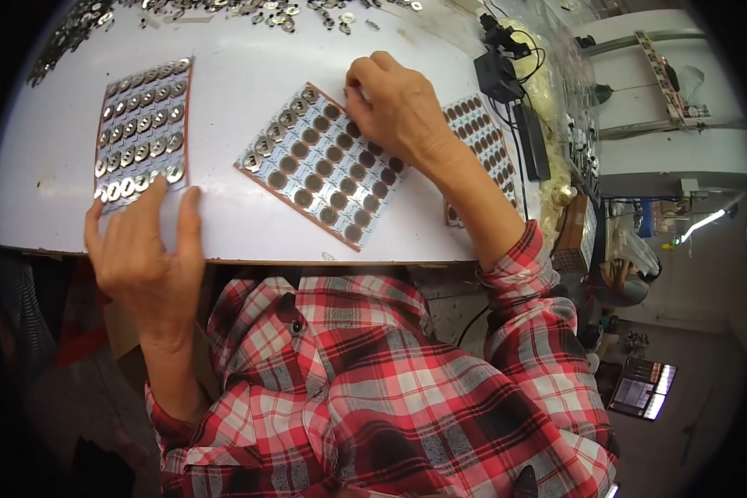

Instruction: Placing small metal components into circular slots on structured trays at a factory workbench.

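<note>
My left hand point(145, 249) rests at the near end of a flat panel point(145, 124) on the left, its fingers spread over the lowest row. That panel carries rows of shiny round metal pieces. In the middle lies a second panel point(323, 178), turned at an angle, with rows of dark round spots and one row of shiny metal pieces along its upper left edge. My right hand point(398, 104) is over this panel's far right corner, fingers curled together. Whatever they pinch, if anything, is hidden. A third panel point(483, 137) with dark round spots sits partly behind my right forearm.
Many loose small metal pieces point(282, 15) are scattered along the table's far side. At the right stand a black power adapter point(498, 76) with cables and a long black block point(532, 141). Yellowish clear plastic bags point(547, 91) lie beyond. The table's front edge point(348, 263) runs before me.
</note>
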Demonstrator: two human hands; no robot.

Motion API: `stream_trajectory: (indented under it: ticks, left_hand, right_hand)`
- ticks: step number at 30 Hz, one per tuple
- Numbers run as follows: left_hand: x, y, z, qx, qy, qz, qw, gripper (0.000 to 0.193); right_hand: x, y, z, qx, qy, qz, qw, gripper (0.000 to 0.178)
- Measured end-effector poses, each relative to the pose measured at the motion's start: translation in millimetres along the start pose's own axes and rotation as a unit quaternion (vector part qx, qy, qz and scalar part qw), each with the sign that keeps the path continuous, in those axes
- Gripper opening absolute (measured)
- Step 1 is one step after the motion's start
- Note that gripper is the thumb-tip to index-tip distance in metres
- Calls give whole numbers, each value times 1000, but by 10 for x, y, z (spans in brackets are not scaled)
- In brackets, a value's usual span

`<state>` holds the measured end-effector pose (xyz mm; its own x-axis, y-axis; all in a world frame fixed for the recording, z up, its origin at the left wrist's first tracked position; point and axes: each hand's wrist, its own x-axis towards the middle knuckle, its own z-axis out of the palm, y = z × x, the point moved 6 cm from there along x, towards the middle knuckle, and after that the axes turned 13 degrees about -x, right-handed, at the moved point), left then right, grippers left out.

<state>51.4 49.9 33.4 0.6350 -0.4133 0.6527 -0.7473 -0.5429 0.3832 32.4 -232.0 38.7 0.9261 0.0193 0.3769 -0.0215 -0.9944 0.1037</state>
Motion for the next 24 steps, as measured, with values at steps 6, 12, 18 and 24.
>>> stream_trajectory:
  ticks: [6,12,18,24]
  left_hand:
    - [13,0,-48,16,0,-27,1000,30]
    - [186,142,15,-50,4,32,998,31]
    - [350,1059,403,-304,-65,116,943,37]
    - [250,1999,1086,-282,-342,110,890,50]
  right_hand:
    - [-201,178,-264,63,42,89,993,7]
    - [-1368,750,-768,-46,78,365,926,11]
    - [-1842,903,-629,-148,95,398,900,15]
    - [-1816,974,-566,-223,35,417,880,11]
